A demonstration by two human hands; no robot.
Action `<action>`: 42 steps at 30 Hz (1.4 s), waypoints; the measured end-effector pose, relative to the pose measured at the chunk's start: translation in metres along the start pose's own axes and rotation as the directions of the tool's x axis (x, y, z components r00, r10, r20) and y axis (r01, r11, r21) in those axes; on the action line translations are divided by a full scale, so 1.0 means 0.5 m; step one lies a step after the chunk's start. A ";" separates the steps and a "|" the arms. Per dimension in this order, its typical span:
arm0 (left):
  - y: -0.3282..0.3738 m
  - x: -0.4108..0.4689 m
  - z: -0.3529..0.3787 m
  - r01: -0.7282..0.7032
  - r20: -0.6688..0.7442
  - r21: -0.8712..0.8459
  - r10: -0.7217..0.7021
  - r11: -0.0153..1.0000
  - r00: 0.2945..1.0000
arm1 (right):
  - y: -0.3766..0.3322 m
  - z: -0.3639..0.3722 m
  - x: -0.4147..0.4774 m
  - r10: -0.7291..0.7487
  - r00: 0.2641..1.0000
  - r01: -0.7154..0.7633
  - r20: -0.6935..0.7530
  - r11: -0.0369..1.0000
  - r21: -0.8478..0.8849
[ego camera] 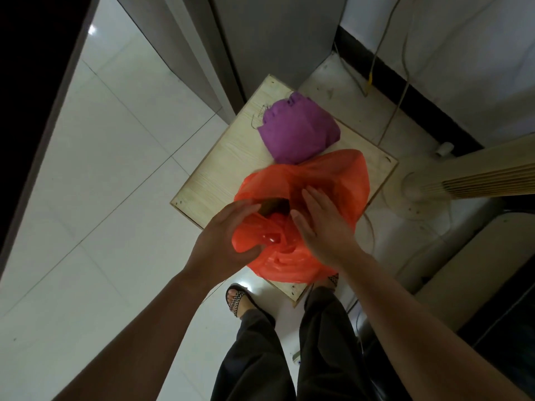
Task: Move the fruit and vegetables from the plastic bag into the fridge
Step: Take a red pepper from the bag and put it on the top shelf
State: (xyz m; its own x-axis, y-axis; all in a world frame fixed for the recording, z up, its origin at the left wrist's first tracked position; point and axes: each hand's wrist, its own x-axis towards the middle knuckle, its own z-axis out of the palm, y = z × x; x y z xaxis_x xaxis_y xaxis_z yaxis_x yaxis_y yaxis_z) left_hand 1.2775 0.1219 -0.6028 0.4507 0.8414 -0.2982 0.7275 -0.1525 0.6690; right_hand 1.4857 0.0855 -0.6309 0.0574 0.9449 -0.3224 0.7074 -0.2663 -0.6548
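A person's left hand (223, 241) grips a bunched fold of the orange plastic bag (341, 180) at its mouth, fingers and thumb curled round the plastic. The right hand (321, 224) lies flat against the opposite side of the opening, fingers straight and holding nothing. Between the two hands the bag gapes, and something dark brown (273, 209) shows inside; what it is cannot be told. The bag sits on the near half of a small pale wooden table (220, 169), slumping over its near edge. On the table's far half, touching the bag, rests a purple bundle (298, 131). The grey fridge (278, 39) stands just beyond the table's far corner. To the table's right is the round base of a beige fan (417, 192), with cables (402, 91) trailing along the wall behind it. At the table's near corner, a sandalled foot (237, 296) stands on white floor tiles (115, 169).
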 end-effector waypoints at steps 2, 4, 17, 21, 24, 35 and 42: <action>0.013 0.003 -0.003 -0.038 -0.048 0.010 0.039 0.999 0.998 | 0.017 -0.002 0.019 0.022 0.999 -0.023 0.023 1.000 0.011; 0.029 0.021 0.005 -0.134 -0.070 0.075 0.140 0.988 0.988 | 0.033 -0.006 0.030 0.036 0.998 -0.037 0.049 0.999 0.022; -0.083 0.046 0.063 -0.126 0.270 0.374 0.022 0.919 0.963 | 0.060 -0.031 -0.010 -0.030 0.999 0.031 0.028 0.998 -0.048; -0.095 0.029 0.060 -0.095 0.187 0.371 0.026 0.924 0.982 | -0.010 -0.009 -0.029 -0.258 0.955 0.250 -0.146 0.966 -0.067; -0.108 0.018 0.057 -0.069 0.158 0.317 0.019 0.946 0.987 | -0.036 0.044 -0.046 -0.298 0.951 0.284 -0.082 0.947 -0.148; -0.106 0.000 0.020 0.133 0.177 0.140 -0.157 0.981 0.972 | -0.004 0.102 -0.044 -0.153 0.984 0.127 -0.093 0.963 -0.239; 0.009 0.013 -0.032 0.147 0.027 -0.187 -0.144 0.971 0.989 | -0.049 0.021 -0.070 -0.074 0.959 0.130 -0.273 0.973 0.192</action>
State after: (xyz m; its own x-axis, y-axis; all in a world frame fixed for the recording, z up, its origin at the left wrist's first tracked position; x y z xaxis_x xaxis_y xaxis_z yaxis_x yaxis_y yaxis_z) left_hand 1.2752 0.1350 -0.5909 0.3549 0.8403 -0.4098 0.6762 0.0719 0.7332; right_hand 1.4592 0.0569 -0.6108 0.1946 0.9781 -0.0741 0.5600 -0.1728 -0.8103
